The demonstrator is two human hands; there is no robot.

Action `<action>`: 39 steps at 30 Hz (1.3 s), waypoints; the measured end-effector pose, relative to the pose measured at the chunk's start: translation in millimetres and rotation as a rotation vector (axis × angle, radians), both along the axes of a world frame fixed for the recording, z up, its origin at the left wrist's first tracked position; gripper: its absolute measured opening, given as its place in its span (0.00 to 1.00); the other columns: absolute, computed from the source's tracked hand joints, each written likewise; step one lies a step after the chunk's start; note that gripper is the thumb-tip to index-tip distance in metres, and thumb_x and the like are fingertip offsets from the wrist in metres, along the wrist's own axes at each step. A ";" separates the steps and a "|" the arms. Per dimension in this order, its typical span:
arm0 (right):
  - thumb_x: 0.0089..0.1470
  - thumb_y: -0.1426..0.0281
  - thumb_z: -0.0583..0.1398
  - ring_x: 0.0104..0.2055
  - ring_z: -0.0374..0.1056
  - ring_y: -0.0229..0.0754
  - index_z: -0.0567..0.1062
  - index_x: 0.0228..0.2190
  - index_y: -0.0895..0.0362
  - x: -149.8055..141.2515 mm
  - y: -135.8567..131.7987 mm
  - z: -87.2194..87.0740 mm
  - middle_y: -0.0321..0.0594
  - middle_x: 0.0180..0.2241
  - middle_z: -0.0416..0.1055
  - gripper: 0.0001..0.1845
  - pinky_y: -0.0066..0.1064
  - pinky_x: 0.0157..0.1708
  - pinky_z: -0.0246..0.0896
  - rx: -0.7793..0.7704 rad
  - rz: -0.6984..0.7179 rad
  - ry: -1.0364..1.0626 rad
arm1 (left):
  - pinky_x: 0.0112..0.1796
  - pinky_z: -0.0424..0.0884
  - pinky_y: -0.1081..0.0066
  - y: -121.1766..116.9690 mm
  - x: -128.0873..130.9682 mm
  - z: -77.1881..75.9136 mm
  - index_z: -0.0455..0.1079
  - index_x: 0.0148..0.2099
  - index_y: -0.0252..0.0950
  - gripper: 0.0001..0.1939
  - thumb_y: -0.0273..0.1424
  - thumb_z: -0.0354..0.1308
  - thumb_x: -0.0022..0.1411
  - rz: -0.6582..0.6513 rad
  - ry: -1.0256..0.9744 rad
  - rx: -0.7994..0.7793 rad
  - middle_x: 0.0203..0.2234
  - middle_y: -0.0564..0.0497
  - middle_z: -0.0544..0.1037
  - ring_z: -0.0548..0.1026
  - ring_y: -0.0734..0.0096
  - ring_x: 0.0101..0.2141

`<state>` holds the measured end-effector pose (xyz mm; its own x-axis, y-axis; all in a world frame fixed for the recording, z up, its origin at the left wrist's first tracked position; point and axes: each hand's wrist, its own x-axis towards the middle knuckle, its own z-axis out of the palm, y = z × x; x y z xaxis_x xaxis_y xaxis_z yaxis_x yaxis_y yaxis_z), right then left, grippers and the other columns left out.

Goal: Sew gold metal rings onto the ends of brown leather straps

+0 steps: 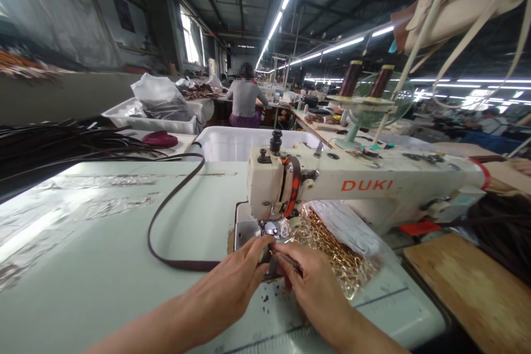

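My left hand point(232, 282) is closed, its fingertips pinched together just in front of the sewing machine's presser foot point(270, 229). A long dark brown strap point(182, 264) loops across the table and passes in under this hand. Close against it, my right hand point(313, 279) is also closed, its thumb and fingers around a slim dark piece point(290, 260) whose kind I cannot make out. Both sets of fingertips meet below the needle area of the white sewing machine point(323, 177). The fingers hide the strap's end.
Beside the machine's arm lies a clear bag of gold chain point(327, 243). Thread spools point(380, 82) stand on a holder behind. A white bin point(224, 138) sits past the table point(103, 221). Dark straps point(62, 144) are heaped at left. Farther off, a person point(245, 97) sits facing away.
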<state>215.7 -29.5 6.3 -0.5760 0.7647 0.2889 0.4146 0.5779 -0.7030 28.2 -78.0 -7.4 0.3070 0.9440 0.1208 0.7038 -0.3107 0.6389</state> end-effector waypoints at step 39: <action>0.61 0.69 0.56 0.34 0.68 0.37 0.73 0.35 0.56 3.9 18.3 3.6 0.34 0.32 0.73 0.07 0.27 0.36 0.57 0.065 0.147 -0.105 | 0.39 0.65 0.75 7.5 -9.3 23.1 0.72 0.46 0.44 0.13 0.31 0.46 0.69 0.043 -0.101 0.058 0.36 0.55 0.75 0.73 0.72 0.37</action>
<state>219.6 -11.2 9.9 -0.7099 0.6514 0.2677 0.3912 0.6808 -0.6193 18.9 -70.4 15.8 0.2501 0.9466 0.2037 0.6500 -0.3201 0.6893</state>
